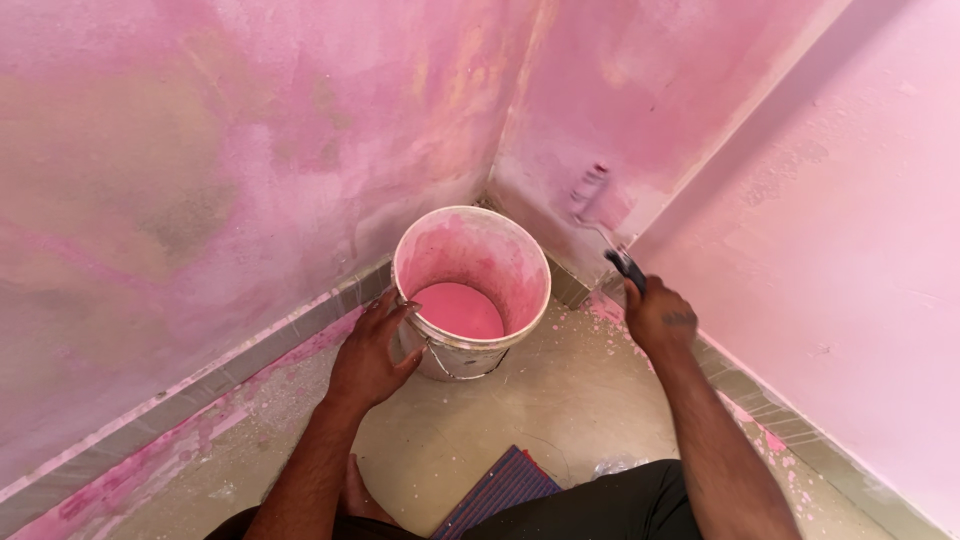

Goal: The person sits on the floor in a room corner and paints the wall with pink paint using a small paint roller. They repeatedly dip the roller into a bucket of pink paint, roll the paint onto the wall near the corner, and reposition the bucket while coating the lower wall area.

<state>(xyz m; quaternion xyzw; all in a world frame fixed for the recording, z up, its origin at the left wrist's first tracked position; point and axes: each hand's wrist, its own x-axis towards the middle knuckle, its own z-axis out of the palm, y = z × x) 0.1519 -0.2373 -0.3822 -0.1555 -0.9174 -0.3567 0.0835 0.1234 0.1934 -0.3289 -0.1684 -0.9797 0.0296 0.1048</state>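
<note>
Head view, looking down into a room corner: your left hand (368, 355) rests against the outer wall of a round paint bucket (520, 262), fingers curled over its near-left rim, close to where the wire bail handle (447, 368) meets the side. The bucket is pale, smeared pink inside, and holds a pool of pink paint (458, 308) at its bottom. It stands upright on the floor, tucked close into the corner where the two walls meet.

Your right hand (658, 317) is closed around the dark grip of a small paint roller (592, 192), fingers wrapped tight on the handle. The roller's thin metal arm rises up and left from the fist, and its blurred sleeve lies against the right-hand wall just above the skirting. Roller and bucket are apart; the roller is to the right of the bucket and beyond its far rim.

The left wall (200, 150) is patchy pink with tan showing through; the wall at far right (860, 200) is a more even pale pink. A taped grey skirting (240, 365) runs along the base of the walls. The floor (560, 400) is beige, speckled with pink drips. A striped cloth (500, 487) lies beside your dark-clothed knee.
</note>
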